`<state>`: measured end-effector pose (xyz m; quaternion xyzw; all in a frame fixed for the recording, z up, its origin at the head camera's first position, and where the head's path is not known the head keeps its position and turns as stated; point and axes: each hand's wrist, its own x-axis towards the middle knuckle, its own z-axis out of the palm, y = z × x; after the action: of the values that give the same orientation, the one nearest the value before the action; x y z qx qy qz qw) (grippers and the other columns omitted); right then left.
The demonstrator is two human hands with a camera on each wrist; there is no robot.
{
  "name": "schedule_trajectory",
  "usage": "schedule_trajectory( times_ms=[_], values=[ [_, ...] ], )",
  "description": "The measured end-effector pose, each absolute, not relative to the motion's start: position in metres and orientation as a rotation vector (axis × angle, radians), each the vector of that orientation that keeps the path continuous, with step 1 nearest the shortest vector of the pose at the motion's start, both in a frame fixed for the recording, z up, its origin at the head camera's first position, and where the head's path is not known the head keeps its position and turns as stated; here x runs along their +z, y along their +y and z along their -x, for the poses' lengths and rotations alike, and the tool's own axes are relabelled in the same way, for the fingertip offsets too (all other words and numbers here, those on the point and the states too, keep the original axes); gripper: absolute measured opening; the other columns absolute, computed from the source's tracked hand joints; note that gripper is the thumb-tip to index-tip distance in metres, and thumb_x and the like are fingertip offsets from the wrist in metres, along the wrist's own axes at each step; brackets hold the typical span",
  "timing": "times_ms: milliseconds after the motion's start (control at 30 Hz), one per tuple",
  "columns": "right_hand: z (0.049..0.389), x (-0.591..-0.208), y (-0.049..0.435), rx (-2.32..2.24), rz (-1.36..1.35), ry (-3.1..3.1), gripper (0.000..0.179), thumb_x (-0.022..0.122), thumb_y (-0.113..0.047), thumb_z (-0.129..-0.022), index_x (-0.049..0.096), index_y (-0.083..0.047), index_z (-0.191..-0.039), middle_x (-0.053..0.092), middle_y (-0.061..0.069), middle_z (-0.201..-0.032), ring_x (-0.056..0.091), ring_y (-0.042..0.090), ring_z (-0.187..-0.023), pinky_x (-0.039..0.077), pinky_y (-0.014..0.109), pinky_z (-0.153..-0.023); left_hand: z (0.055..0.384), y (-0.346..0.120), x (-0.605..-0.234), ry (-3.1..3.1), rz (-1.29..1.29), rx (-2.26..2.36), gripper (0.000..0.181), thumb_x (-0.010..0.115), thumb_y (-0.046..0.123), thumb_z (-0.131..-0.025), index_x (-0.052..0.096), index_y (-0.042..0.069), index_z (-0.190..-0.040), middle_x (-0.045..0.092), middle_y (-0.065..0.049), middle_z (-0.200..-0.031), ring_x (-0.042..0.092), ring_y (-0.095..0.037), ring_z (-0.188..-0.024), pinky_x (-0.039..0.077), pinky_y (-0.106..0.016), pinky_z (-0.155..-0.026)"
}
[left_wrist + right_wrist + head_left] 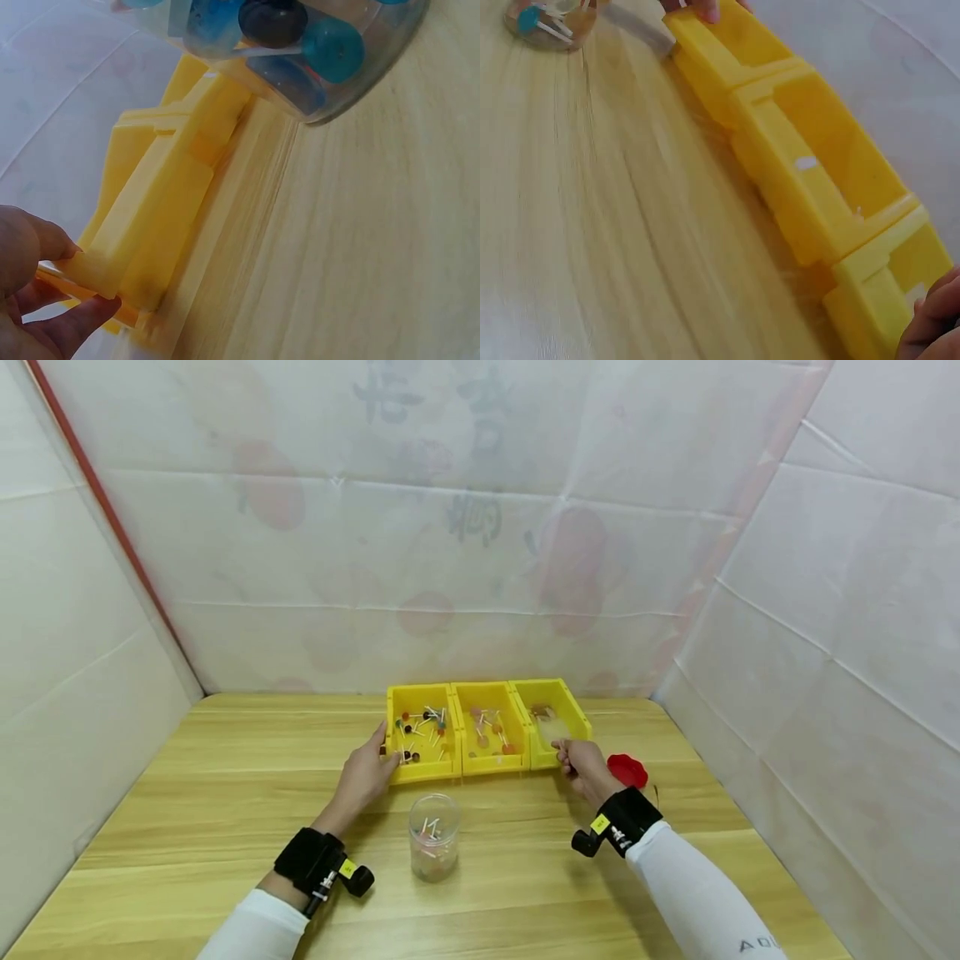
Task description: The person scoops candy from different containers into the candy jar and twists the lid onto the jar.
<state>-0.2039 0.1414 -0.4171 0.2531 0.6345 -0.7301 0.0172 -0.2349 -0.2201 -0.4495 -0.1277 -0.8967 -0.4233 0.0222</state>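
Note:
Three yellow bins (492, 763) stand joined in a row, tilted a little in the head view. My left hand (365, 774) grips the outer end of the left bin, with thumb and fingers on its wall in the left wrist view. At the other end my right hand (583, 763) holds the front edge of the right bin (870, 300), fingers curled at the rim. Lollipops with dark and coloured heads (426, 717) lie in the left bin, and reddish and pale ones (483, 741) in the middle one. Pale and brownish pieces (550, 724) lie in the right bin.
A clear round jar (433, 852) with some lollipops inside stands in front of the bins, between the forearms. A red scalloped lid (627, 771) lies beside the right wrist. White sheeting (480, 568) encloses the wooden table (247, 760) at the back and sides.

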Motion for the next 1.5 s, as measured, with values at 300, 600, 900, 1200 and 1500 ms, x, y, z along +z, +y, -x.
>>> schedule_trajectory(
  times_ms=[300, 600, 900, 1200, 1500],
  values=[
    [0.206, -0.408, 0.144, -2.233, -0.705, 2.066, 0.041, 0.038, -0.003, -0.1, 0.044, 0.011, -0.139, 0.047, -0.003, -0.065, 0.035, 0.002, -0.05, 0.03, 0.012, -0.043, 0.235, -0.221, -0.446, -2.815, 0.398, -1.287, 0.07, 0.058, 0.017, -0.098, 0.02, 0.003, -0.155, 0.048, -0.006, -0.06, 0.033, -0.01, -0.04, 0.032, -0.022, -0.038],
    [0.209, -0.419, 0.137, -2.453, -0.765, 1.811, 0.041, 0.034, -0.006, -0.105, 0.038, 0.007, -0.143, 0.045, -0.003, -0.073, 0.035, 0.0, -0.054, 0.027, 0.011, -0.044, 0.24, -0.22, -0.447, -2.812, 0.4, -1.265, 0.071, 0.058, 0.017, -0.098, 0.019, 0.001, -0.155, 0.056, -0.014, -0.068, 0.033, -0.011, -0.041, 0.034, -0.024, -0.039],
    [0.196, -0.429, 0.145, -2.265, -0.798, 2.056, 0.036, 0.04, -0.012, -0.104, 0.049, 0.007, -0.133, 0.046, -0.004, -0.066, 0.036, 0.003, -0.052, 0.031, 0.013, -0.044, 0.237, -0.219, -0.45, -2.798, 0.347, -1.296, 0.071, 0.06, 0.017, -0.096, 0.024, 0.004, -0.155, 0.06, -0.03, -0.122, 0.035, -0.01, -0.041, 0.037, -0.025, -0.038],
    [0.199, -0.418, 0.154, -2.178, -0.741, 2.073, 0.04, 0.038, -0.004, -0.101, 0.045, 0.009, -0.138, 0.047, -0.002, -0.071, 0.033, 0.003, -0.052, 0.029, 0.013, -0.044, 0.236, -0.221, -0.448, -2.828, 0.356, -1.281, 0.07, 0.059, 0.017, -0.096, 0.022, 0.004, -0.155, 0.065, -0.025, -0.102, 0.036, -0.01, -0.041, 0.036, -0.024, -0.038],
    [0.214, -0.408, 0.14, -2.162, -0.704, 2.164, 0.039, 0.035, -0.002, -0.101, 0.042, 0.012, -0.137, 0.048, 0.008, -0.088, 0.031, 0.005, -0.053, 0.028, 0.016, -0.046, 0.236, -0.221, -0.444, -2.848, 0.366, -1.265, 0.07, 0.058, 0.015, -0.097, 0.022, 0.004, -0.155, 0.048, -0.009, -0.059, 0.033, -0.01, -0.04, 0.033, -0.022, -0.038]
  ],
)
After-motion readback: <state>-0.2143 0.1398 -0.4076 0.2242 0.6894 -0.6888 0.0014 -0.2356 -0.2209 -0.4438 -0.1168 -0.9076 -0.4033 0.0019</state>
